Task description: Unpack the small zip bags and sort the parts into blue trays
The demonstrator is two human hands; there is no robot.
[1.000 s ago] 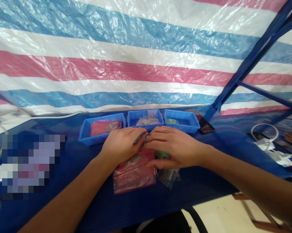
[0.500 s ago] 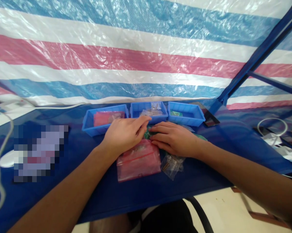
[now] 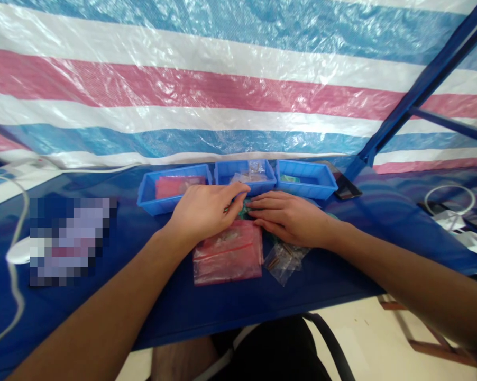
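Observation:
My left hand (image 3: 204, 212) is over the far edge of some pink plastic bags (image 3: 227, 260), its thumb and fingers curled together. Whatever lies inside that pinch is hidden. Facing it, my right hand (image 3: 288, 218) lies low with fingers stretched out, the tips touching a small green item (image 3: 244, 210) between the hands; its kind is mostly covered. Small clear bags (image 3: 283, 263) with thin brownish pieces inside lie partly under my right wrist.
Behind the hands stand three blue bins: one with pink bags (image 3: 145, 197), one with clear bags (image 3: 221, 172), one with a green item (image 3: 321, 182). A dark phone-like slab (image 3: 347, 189) lies right of them. A white cable (image 3: 18, 288) runs along the left.
The view has shifted slightly, so the bins and bags appear a little higher. Both hands keep nearly the same pose around the green item.

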